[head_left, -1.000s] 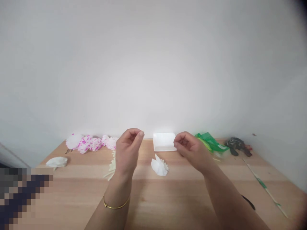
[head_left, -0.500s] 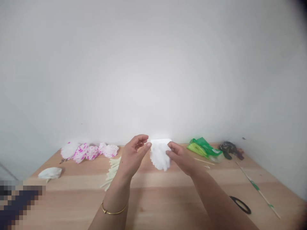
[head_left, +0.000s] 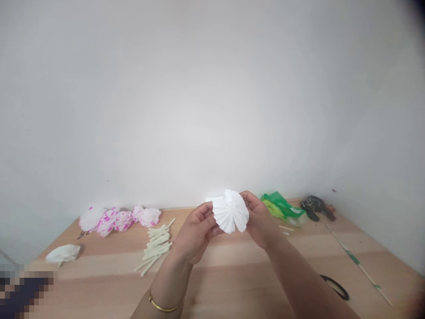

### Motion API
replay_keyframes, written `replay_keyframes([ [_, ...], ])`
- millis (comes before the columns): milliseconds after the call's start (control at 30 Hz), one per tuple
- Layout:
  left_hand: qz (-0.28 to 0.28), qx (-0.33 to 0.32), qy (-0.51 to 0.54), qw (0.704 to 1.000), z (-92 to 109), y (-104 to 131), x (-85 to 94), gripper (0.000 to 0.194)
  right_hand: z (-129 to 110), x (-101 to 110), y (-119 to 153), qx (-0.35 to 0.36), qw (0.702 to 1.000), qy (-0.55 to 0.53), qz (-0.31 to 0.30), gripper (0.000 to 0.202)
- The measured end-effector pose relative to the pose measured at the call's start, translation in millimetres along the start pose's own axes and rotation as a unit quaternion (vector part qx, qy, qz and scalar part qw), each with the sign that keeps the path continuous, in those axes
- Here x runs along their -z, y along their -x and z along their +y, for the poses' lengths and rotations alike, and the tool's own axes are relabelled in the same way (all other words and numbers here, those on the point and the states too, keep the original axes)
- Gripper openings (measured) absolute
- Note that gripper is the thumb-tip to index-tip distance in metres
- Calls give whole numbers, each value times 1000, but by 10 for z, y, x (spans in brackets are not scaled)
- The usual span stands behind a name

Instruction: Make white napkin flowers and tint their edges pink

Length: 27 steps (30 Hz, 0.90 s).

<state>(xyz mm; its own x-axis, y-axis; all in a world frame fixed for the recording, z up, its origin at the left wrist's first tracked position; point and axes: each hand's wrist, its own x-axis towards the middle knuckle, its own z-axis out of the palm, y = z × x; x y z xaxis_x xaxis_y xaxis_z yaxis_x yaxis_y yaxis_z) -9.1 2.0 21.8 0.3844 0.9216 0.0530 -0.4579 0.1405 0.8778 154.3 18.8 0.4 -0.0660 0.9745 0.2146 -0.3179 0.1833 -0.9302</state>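
Note:
A white pleated paper flower (head_left: 231, 212), fanned out almost to a full circle, is held up above the table in front of me. My left hand (head_left: 201, 228) has its fingers closed on the flower's left edge. On the opposite side my right hand (head_left: 260, 219) pinches the right edge, its fingertips partly hidden behind the paper. A gold bangle (head_left: 162, 305) circles my left wrist. Left of my left hand lies a pile of pale green strips (head_left: 156, 248).
Pink-and-white paper flowers (head_left: 116, 220) line the back left, with a white folded piece (head_left: 63, 253) in front. At right are a green plastic packet (head_left: 282, 207), a dark bundle (head_left: 315, 207), a thin stick with green bands (head_left: 353, 257) and a black ring (head_left: 335, 287). A wall stands behind.
My left hand has moved right and closed on the white paper, which it was apart from before. The paper has spread into a rounder fan. The view has shifted slightly.

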Motion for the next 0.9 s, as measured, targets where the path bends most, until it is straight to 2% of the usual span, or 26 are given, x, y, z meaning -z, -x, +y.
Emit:
replay_keyframes([
  [233,60,-17,12,998,-102,-11,-34,30,30,-52,21,44,995,86,-14,21],
  [400,70,-13,-39,997,-122,-24,-56,31,29,-78,53,69,988,137,-18,20],
  [500,105,-65,-101,987,-132,-25,-41,24,12,-63,56,73,987,141,-10,23],
  [600,164,-160,-235,945,-133,5,-8,12,-29,-41,73,85,989,121,-1,36],
  [667,188,-208,-325,903,-131,40,-3,10,-59,-53,104,77,991,102,-52,55],
  [733,183,-234,-385,874,-128,73,-19,10,-80,-98,143,61,988,98,-99,67],
  [800,162,-247,-415,860,-128,95,-43,7,-87,-160,173,49,987,113,-99,64],
  [900,155,-259,-420,856,-133,101,-65,5,-81,-229,180,39,990,118,-61,48],
])
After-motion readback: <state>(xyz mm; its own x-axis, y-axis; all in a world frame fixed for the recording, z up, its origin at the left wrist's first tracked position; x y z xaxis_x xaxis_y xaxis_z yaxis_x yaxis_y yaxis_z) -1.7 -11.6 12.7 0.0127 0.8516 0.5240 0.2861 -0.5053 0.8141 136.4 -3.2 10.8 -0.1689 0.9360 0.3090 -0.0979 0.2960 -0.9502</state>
